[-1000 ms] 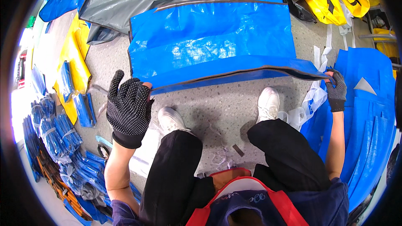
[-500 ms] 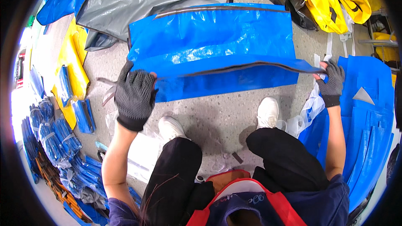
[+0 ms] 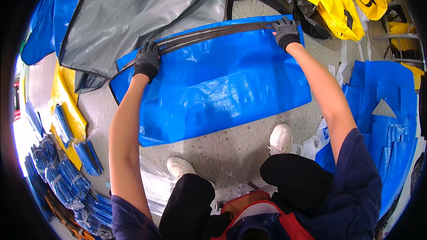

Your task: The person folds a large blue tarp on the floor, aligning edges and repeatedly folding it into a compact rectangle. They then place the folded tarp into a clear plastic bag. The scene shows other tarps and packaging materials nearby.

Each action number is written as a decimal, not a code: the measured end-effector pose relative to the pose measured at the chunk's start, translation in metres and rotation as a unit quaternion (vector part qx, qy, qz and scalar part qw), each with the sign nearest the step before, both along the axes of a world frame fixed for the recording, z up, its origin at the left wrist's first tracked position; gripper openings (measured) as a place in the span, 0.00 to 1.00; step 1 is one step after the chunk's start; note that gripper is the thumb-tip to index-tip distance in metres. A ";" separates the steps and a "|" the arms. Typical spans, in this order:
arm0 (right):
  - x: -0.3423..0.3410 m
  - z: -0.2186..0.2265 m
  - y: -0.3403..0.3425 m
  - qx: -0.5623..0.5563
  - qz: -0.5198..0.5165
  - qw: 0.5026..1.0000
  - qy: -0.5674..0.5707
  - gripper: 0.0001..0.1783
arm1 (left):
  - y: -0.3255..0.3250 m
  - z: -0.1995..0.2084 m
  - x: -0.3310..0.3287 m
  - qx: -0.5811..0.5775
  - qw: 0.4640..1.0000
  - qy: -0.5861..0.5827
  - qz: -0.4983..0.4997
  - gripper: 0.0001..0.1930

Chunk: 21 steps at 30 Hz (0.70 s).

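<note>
A blue plastic sheet [image 3: 213, 80], folded over, lies on the floor ahead of my feet. Several dark strips [image 3: 218, 33] run side by side along its far edge. On the left end of those strips rests my left hand [image 3: 147, 58], in a dark ribbed glove, its fingers stretched out over the sheet. My right hand [image 3: 285, 32], gloved alike, lies at the sheet's far right corner with its fingers spread across the strip ends. Both palms face down and hide what is directly beneath them.
A large grey sheet [image 3: 142, 13] lies beyond on the left, with yellow bags [image 3: 331, 0] far right. Blue sheets [image 3: 382, 89] are stacked at right. Bundled blue packs [image 3: 66, 178] and a yellow sheet [image 3: 69, 106] lie at left. Clear plastic film [image 3: 153, 182] is beside my left shoe [image 3: 180, 167].
Both hands have moved forward, carrying the near dark-edged side of the blue sheet over to the far edge. The strips now lie together there, and my fingers have spread out.
</note>
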State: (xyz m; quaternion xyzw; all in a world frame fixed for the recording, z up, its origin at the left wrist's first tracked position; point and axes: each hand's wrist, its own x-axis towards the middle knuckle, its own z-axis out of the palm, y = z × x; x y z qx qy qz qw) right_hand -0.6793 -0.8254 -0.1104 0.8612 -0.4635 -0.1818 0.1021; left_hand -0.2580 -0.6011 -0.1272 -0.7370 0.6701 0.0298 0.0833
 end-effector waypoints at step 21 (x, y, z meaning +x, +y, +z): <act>0.134 -0.020 0.041 0.134 0.129 0.983 -0.010 0.54 | 0.150 0.002 -0.070 -0.106 0.985 0.115 -0.079 0.33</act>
